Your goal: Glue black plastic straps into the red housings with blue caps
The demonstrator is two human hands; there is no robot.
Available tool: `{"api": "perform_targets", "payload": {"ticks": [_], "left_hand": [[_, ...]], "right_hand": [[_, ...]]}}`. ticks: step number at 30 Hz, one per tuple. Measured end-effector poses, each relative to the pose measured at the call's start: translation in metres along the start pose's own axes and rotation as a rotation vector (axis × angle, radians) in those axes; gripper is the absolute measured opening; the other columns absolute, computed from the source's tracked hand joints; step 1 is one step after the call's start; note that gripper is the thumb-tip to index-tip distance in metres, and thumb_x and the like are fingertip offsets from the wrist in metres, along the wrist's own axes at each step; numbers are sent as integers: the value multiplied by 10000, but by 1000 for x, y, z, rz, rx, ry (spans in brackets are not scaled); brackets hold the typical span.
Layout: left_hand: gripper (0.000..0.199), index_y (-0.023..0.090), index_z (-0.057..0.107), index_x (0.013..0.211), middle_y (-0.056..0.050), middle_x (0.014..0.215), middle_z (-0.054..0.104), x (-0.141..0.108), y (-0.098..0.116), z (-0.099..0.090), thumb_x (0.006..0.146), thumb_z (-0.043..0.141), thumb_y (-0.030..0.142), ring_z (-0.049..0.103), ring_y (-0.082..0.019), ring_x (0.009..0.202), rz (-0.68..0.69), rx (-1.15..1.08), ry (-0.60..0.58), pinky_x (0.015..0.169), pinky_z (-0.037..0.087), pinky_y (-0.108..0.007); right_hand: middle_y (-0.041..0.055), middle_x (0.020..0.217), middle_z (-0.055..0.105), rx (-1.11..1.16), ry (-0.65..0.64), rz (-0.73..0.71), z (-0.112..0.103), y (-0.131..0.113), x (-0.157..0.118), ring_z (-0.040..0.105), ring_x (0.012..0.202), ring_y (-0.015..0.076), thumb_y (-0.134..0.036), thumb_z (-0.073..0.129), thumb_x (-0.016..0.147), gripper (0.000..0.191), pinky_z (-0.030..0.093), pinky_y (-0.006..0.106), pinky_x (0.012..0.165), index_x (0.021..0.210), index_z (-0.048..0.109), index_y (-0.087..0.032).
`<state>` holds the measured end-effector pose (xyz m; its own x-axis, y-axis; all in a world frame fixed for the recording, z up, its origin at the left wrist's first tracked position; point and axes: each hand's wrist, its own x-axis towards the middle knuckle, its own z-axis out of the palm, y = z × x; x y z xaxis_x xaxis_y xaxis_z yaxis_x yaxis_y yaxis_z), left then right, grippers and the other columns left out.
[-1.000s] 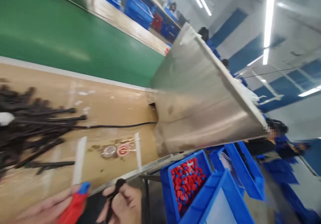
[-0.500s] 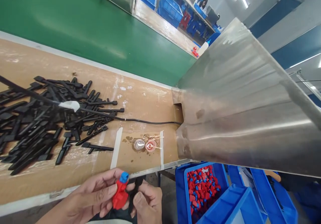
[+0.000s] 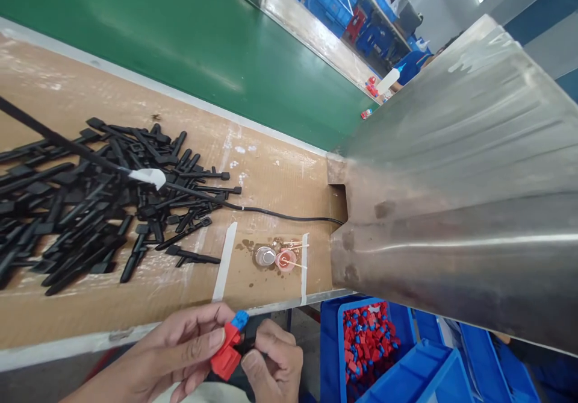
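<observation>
Near the bench's front edge, my left hand point(image 3: 180, 347) is closed on a red plastic part with a blue tip point(image 3: 227, 356), gripped between thumb and fingers. Against its right side sits a black plastic piece point(image 3: 248, 334), pinched in my right hand point(image 3: 276, 361); the black piece is mostly hidden by my fingers. The two parts touch, but I cannot tell whether they are joined. Beyond my hands, a heap of long black plastic pieces point(image 3: 103, 204) covers the left of the bench.
Two small cups, one clear point(image 3: 265, 256) and one pinkish point(image 3: 285, 261) with a thin stick, stand between white tape strips. A black cable point(image 3: 289, 215) crosses the bench to a metal panel point(image 3: 433, 198). A blue bin point(image 3: 332, 355) of red-and-blue parts stands below right.
The view has shifted, so the bench things appear farther right. The red part is now tilted, its blue tip leaning right, with the black piece closer against its side.
</observation>
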<state>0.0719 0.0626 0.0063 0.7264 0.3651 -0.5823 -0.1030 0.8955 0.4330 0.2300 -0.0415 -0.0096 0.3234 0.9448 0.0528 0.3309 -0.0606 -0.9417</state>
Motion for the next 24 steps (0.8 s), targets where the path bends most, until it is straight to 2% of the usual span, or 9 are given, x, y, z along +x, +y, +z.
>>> {"api": "perform_targets", "payload": {"ticks": [2,6,9,13,16,19,21,24], "left_hand": [[600,211,836,810,8,638,622,0,0,-1,649,1023,758,336,-58,467,-13,11,-14,438,267,-172],[630,204,825,829,-12,651,659,1,-1,-3,661,1003,785,380,-65,460,-23,33,-27,422,259,-181],[664,199,803,828,5,630,626,1,-2,-4,662,982,817,368,-65,447,-21,65,-37,402,235,-190],[696,211,769,833,8,634,637,-2,-3,-4,680,930,871,381,-60,431,-19,115,-61,393,231,-183],[696,221,756,823,43,579,575,-4,-3,-3,685,915,884,355,-57,411,-14,140,-82,385,236,-183],[698,223,726,812,33,592,607,-7,-5,-2,681,920,881,347,-51,406,-33,130,-78,382,239,-181],[704,221,709,829,23,639,643,-9,-7,-1,707,897,888,359,-47,418,-12,136,-70,387,243,-170],[728,221,682,847,41,664,615,-12,-11,3,753,818,930,368,-56,449,48,181,-46,387,240,-153]], "right_hand": [[-4,612,551,-50,-7,-28,-3,4,0,545,550,175,-702,535,1099,642,400,311,526,783,851,-241],[8,700,680,-157,-36,-215,-6,15,-6,638,587,187,-494,575,1132,382,487,294,533,1000,846,-260],[20,799,746,-291,37,-264,-4,18,-16,687,660,202,-342,551,1133,247,556,294,597,1055,776,-276],[41,871,768,-408,52,-186,1,18,-28,715,727,228,-272,528,1119,224,599,333,682,1061,743,-290],[28,806,763,-404,62,-315,2,25,-28,686,622,213,-269,556,1104,199,558,326,580,1106,754,-292],[15,706,712,-398,101,-416,0,29,-24,627,525,192,-247,539,1100,232,478,318,484,1126,767,-278],[7,681,681,-428,86,-395,0,25,-23,615,516,179,-223,529,1104,241,465,306,481,1083,765,-259],[1,716,697,-485,59,-332,4,14,-25,641,560,169,-214,529,1132,237,495,275,503,1081,758,-247]]}}
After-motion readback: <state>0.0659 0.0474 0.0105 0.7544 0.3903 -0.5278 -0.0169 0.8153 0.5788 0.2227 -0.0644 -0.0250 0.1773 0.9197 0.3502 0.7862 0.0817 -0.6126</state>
